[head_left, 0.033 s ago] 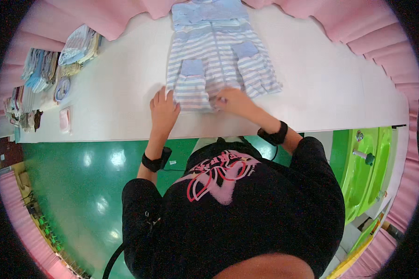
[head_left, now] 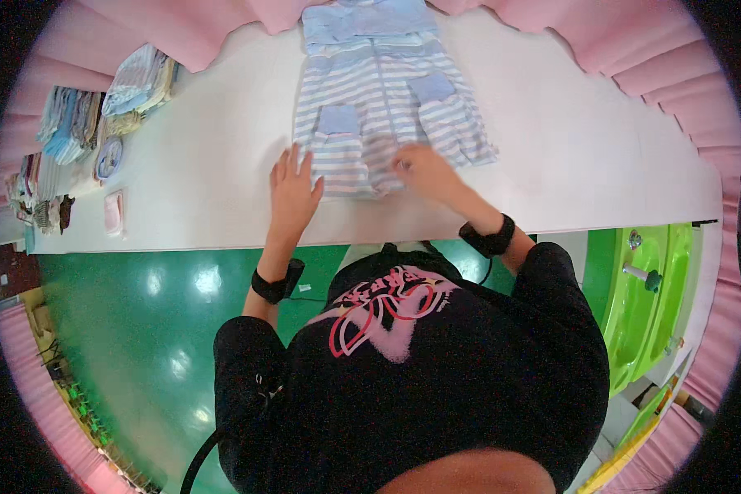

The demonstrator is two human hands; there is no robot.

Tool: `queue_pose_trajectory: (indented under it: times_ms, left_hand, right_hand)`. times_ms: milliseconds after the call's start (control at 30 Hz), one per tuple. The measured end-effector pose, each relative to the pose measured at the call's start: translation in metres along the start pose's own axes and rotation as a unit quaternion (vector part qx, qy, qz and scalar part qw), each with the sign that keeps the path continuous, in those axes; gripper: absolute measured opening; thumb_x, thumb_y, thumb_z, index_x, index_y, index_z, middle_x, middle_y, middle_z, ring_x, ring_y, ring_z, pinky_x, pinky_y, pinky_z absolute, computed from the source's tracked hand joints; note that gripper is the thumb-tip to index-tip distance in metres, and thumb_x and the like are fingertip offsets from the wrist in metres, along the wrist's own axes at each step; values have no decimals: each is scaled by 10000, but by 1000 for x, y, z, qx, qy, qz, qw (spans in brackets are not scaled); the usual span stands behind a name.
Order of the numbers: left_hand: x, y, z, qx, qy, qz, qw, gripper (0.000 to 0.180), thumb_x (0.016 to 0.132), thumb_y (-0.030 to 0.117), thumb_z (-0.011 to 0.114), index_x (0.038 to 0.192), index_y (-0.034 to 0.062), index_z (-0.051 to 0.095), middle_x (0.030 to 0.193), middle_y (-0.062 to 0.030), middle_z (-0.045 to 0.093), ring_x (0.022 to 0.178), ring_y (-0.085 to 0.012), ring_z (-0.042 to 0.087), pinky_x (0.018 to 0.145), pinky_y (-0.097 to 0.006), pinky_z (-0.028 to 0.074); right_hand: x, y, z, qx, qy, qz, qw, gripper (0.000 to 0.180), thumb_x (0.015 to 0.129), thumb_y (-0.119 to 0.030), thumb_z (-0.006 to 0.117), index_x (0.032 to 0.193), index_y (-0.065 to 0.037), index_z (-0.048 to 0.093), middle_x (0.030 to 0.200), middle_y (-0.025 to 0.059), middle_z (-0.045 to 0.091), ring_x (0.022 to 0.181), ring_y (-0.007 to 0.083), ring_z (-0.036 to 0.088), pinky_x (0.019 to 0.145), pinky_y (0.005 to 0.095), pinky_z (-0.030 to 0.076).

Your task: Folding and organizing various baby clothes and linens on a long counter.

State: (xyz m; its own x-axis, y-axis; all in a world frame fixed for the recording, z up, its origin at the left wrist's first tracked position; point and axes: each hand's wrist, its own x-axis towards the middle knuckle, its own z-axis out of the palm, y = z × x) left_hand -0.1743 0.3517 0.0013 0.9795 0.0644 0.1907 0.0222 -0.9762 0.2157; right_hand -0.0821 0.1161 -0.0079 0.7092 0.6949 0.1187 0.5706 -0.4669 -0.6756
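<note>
A light blue and white striped baby romper (head_left: 346, 70) lies flat on the white table (head_left: 222, 107), its two blue-cuffed legs folded up over the body. A seam or front closure runs down its middle. Next to the lower left edge of the romper, my left hand (head_left: 294, 193) rests with its fingers spread and holds nothing. My right hand (head_left: 428, 174) is over the lower edge, between the folded legs, with its fingers curled in. Whether cloth is caught between those fingertips is hidden and a little blurred. Both wrists wear black bands.
Several stacks of folded baby clothes (head_left: 78, 115) stand at the table's far left. A small pink folded cloth (head_left: 114, 212) lies near them. Pink curtains (head_left: 634, 62) border the table. A bright green sink (head_left: 646, 305) with taps is at the right.
My right hand has shifted slightly right and up along the romper's lower edge. The fingers of my left hand have stretched out and up a little. The romper's outline is nearly the same.
</note>
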Motion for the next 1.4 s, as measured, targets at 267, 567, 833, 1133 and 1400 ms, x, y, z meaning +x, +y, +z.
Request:
queue_pose_trajectory:
  times_ms: [267,567,833,1133,1400]
  left_hand:
    - [14,32,45,-18,-45,137,989,469,782,324,455,1204,151,347,1294,-128,223,1174,-316,228,920,-499,194]
    - [42,79,42,-85,-47,199,975,467,761,329,484,1178,146,381,1291,-105,235,1185,-297,219,925,-501,198]
    - [32,97,52,-43,-158,252,954,506,777,314,464,1211,102,316,1310,-116,191,1199,-295,195,957,-463,163]
    - [21,52,46,34,-25,19,999,492,785,324,448,1213,107,337,1285,-174,222,1152,-351,251,927,-479,194]
    - [-16,26,31,-136,101,-155,973,384,767,213,495,1087,15,419,1166,-181,383,1067,-327,361,861,-380,316]
  right_hand:
    - [-35,101,-72,47,161,297,940,378,688,-285,614,904,16,542,769,82,583,671,141,528,626,265,422]
    - [-66,73,-95,203,40,255,945,371,686,-324,593,861,3,576,772,128,573,734,204,524,686,280,400]
    - [-73,87,-83,-120,-94,273,950,285,681,-251,582,879,-46,575,848,105,546,797,306,509,730,390,396]
    - [-46,54,-34,-303,-28,-54,951,507,777,-365,461,1225,-186,307,1313,62,209,1195,302,203,944,478,206]
    - [12,69,-86,-51,-167,-11,985,434,795,-303,450,1164,-81,393,1200,140,377,1115,309,337,920,364,289]
